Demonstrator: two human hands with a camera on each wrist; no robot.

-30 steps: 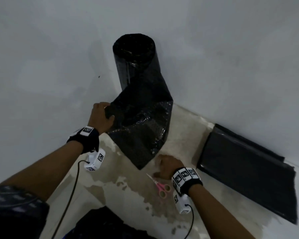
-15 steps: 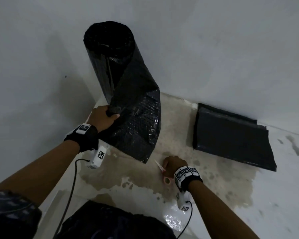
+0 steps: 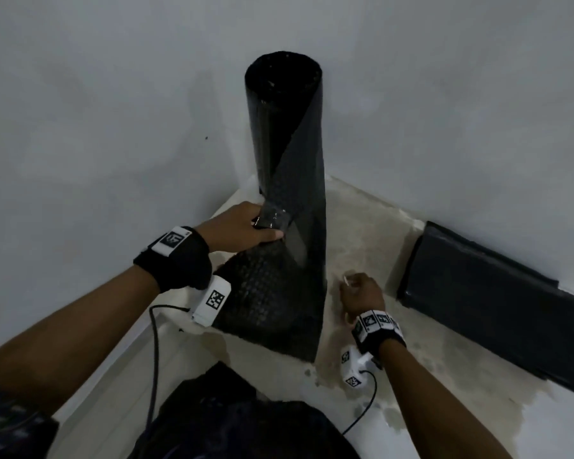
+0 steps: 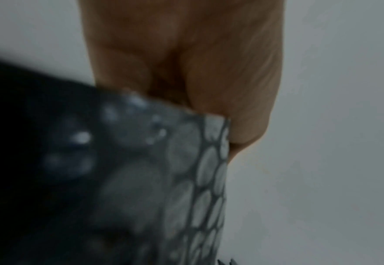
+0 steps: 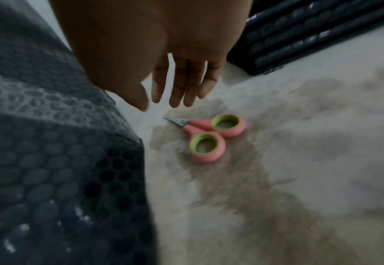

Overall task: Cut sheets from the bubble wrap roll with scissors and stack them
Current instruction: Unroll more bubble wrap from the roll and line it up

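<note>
I am looking down into a corner of pale walls, at a stained floor (image 3: 362,233). A tall black bubble wrap roll (image 3: 284,127) stands upright in the far corner, and a loose sheet (image 3: 279,293) unwinds from it down toward me, its near edge hanging just above the floor.

My left hand (image 3: 242,226) is closed tight around the sheet's left edge, which is bunched inside my fist (the left wrist camera shows the bubbles pressed against my curled fingers (image 4: 243,116)).

My right hand (image 5: 163,53) hovers just right of the sheet, fingers straight and loosely spread, holding nothing. Directly below its fingertips, small scissors (image 5: 206,136) with pink handles and green-lined loops lie on the floor, blades closed and pointing left toward the sheet, apart from my hand.

Farther right, a stack of cut black sheets (image 3: 484,303) lies flat against the right-hand wall.
</note>
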